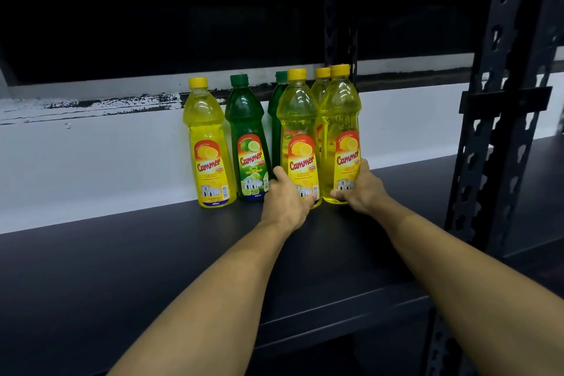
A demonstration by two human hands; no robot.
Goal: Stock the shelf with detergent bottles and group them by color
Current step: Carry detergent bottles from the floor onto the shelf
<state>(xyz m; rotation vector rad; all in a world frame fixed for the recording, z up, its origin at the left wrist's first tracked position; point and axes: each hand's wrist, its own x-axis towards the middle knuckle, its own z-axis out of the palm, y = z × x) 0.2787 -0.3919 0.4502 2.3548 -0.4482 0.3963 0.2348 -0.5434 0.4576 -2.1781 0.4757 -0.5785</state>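
So far 6 bottles stand upright on the shelf (122, 268), near its white back wall (91, 162). At the left a lone yellow bottle (209, 143) stands just beside a green bottle (248, 143); a 2nd green bottle (276, 119) sits behind the front row, mostly hidden. The left hand (285, 198) grasps the base of a yellow bottle (299, 137), and the right hand (361, 189) grasps the base of another yellow bottle (340, 131), with a 4th yellow one (320, 85) behind them. Stocking looks well underway, but the grouping is unfinished: the greens split the left yellow from the other 3, so it likely needs moving over.
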